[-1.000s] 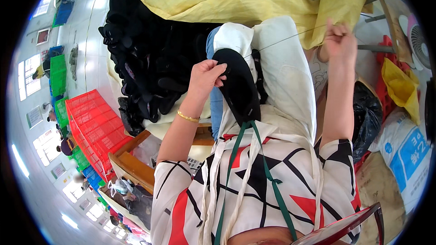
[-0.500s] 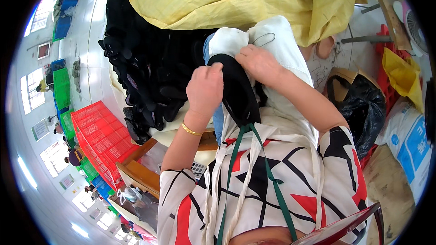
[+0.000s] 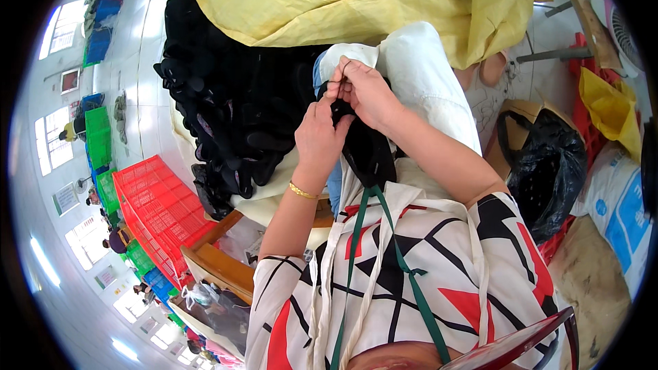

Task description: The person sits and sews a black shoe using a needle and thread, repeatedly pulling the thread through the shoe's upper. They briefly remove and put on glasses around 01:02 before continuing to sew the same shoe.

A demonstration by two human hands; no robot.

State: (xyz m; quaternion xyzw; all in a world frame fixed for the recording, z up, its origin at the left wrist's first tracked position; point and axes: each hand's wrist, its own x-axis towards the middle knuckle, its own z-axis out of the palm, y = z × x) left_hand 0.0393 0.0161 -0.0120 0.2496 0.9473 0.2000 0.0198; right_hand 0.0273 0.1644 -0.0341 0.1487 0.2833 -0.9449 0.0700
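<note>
A curved black fabric piece [image 3: 369,154] lies over my lap, its lower end by the green straps at my waist. My left hand [image 3: 319,133] is closed on its upper edge, thumb and fingers pinching the cloth. Close beside it, my right hand [image 3: 365,92] is pinched at the same edge with a thin dark thread [image 3: 347,61] looping at its fingertips. Whether a needle is there is too small to tell. White cloth [image 3: 428,68] covers my legs beneath. To the left is a large pile of similar black fabric pieces [image 3: 240,89].
A yellow sheet [image 3: 329,3] spreads beyond my knees. Red plastic crates [image 3: 161,205] and a wooden stool or frame [image 3: 223,260] stand at left. On the right are a box with a black plastic bag [image 3: 548,164], a white-and-blue sack [image 3: 620,199] and a fan [image 3: 617,31].
My right hand has moved left, up against my left hand. The thread loop that lay on the white cloth is now at my right fingertips. My left hand has shifted slightly right and down.
</note>
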